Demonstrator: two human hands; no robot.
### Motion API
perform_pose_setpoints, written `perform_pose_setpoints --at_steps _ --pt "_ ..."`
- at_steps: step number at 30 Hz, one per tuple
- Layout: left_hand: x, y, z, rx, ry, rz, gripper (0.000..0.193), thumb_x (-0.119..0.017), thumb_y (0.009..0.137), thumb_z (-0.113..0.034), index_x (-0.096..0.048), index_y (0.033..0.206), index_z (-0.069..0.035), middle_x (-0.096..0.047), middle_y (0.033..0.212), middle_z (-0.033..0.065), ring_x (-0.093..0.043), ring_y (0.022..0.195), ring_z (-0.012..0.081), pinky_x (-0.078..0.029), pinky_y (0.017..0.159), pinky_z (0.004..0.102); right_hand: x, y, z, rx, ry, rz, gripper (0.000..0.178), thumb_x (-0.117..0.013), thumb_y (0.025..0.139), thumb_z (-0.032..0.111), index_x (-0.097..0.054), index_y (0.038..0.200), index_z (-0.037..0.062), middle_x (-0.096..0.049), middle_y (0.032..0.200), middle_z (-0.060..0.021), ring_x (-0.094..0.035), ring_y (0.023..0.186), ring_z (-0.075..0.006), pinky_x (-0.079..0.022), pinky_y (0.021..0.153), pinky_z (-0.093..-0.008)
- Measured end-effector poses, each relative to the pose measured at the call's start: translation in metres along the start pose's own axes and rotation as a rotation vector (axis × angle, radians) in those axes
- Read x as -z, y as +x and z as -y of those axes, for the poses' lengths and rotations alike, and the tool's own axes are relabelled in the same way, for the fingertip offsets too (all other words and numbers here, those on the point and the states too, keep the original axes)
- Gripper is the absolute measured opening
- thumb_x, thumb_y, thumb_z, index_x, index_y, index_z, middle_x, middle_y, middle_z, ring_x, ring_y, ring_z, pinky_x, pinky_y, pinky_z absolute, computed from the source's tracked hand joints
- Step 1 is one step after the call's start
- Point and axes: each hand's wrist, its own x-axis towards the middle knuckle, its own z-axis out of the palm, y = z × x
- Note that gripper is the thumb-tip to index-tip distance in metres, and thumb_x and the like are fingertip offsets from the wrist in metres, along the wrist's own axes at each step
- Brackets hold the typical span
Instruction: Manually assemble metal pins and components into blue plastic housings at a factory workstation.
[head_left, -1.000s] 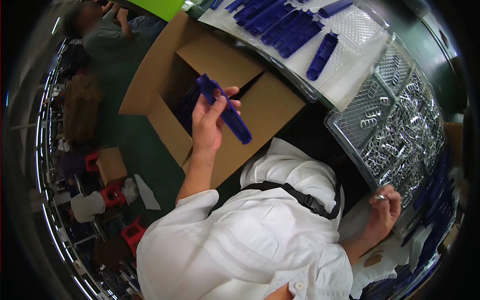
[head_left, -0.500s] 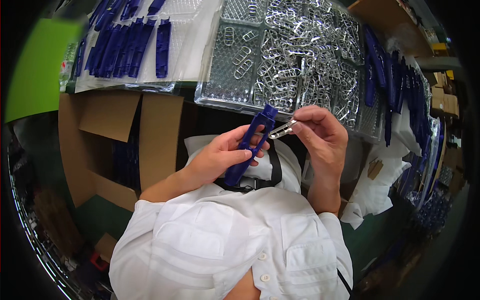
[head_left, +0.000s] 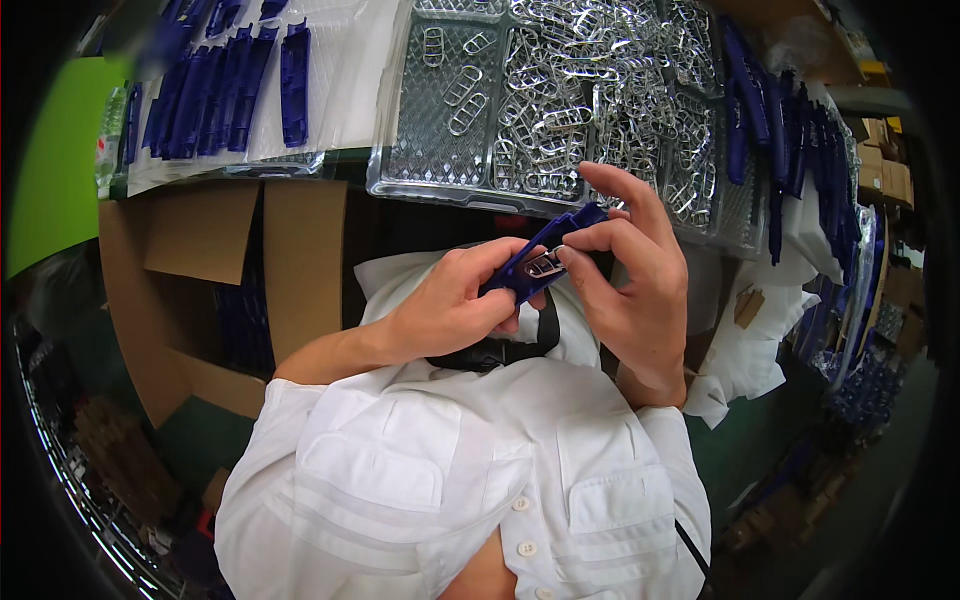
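A long dark-blue plastic part [head_left: 560, 228] is gripped by my left hand [head_left: 450, 302], fingers and thumb wrapped round its sides, and it tilts up to the right. On the blue part lies a small shiny chrome frame with slots [head_left: 544, 264]. At the right end of that frame, the thumb and index finger of my right hand [head_left: 642, 285] pinch it, while the other fingers are raised. Whether the frame is fully seated cannot be told. Beyond my hands, a clear compartmented tray [head_left: 435, 135] holds many similar chrome frames [head_left: 570, 125].
Blue plastic parts [head_left: 215, 90] lie on white sheeting at the back left, more blue parts [head_left: 770, 125] at the right. An open cardboard box [head_left: 305, 265] with blue pieces inside stands below the table's left edge. White wrapping [head_left: 745, 355] hangs on the right.
My right hand has brought the chrome frame left onto the blue part. The blue part has tilted more toward the right. The whole view has shifted slightly.
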Motion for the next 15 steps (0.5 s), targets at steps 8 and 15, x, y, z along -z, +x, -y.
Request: perform_pose_setpoints --at_steps 8,15 --pt "0.005 0.003 0.006 -0.081 0.109 0.007 0.045 -0.048 0.090 0.002 -0.057 0.134 0.001 -0.071 0.097 0.0049 -0.064 0.072 0.0072 -0.056 0.064 0.0245 -0.015 -0.001 -0.001 -0.058 -0.050 0.057 0.016 -0.077 0.075 -0.010 -0.066 0.084 -0.0023 -0.066 0.131 -0.0202 -0.067 0.119 -0.0341 -0.056 0.090 -0.0406" --pt "0.004 0.008 0.011 -0.305 0.272 -0.136 0.028 -0.060 0.091 -0.005 -0.063 0.117 0.003 -0.068 0.083 0.0117 -0.064 0.062 0.0167 -0.050 0.057 0.0332 -0.035 -0.007 0.001 -0.074 -0.034 -0.191 0.028 -0.076 0.081 -0.009 -0.062 0.103 0.0007 -0.054 0.146 -0.0198 -0.067 0.118 -0.0303 -0.059 0.090 -0.0362"
